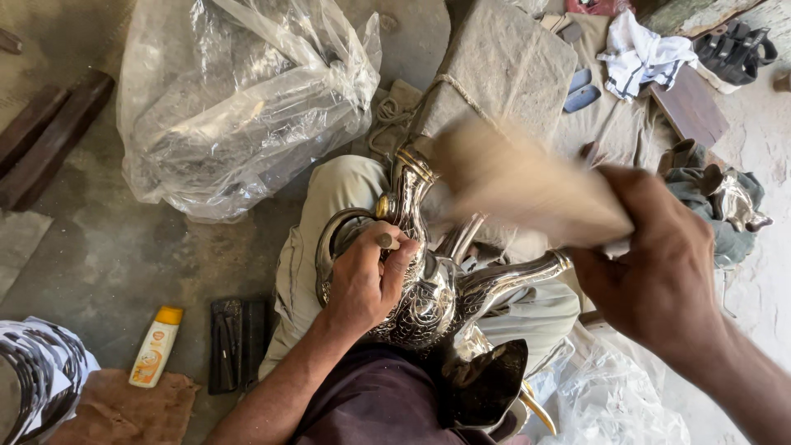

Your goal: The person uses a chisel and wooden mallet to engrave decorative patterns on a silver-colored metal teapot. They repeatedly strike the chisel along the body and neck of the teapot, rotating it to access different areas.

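Nearest the lens, the right hand (pixel 659 272) is gripping a wooden mallet (pixel 519 185), blurred as it is swinging over a silver jug (pixel 428 288). Left hand (pixel 367 280) is closed around a small punch (pixel 386 241), pressing its tip against the jug's patterned body beside the handle. Judging from this, chasing of the relief is under way; the coming blow is asking for a steady punch and a square hit, or the tip may be skidding across the metal. Jug is lying across the person's lap, spout pointing right, neck away from the camera. Beyond, a yellow bottle (pixel 156 346) is lying on a brown cloth (pixel 124 408) on the grey concrete floor (pixel 107 247). Farther off, a clear plastic bag (pixel 239 99) is slumping beside a stone block (pixel 503 74), with sandals (pixel 733 49) at the far edge.
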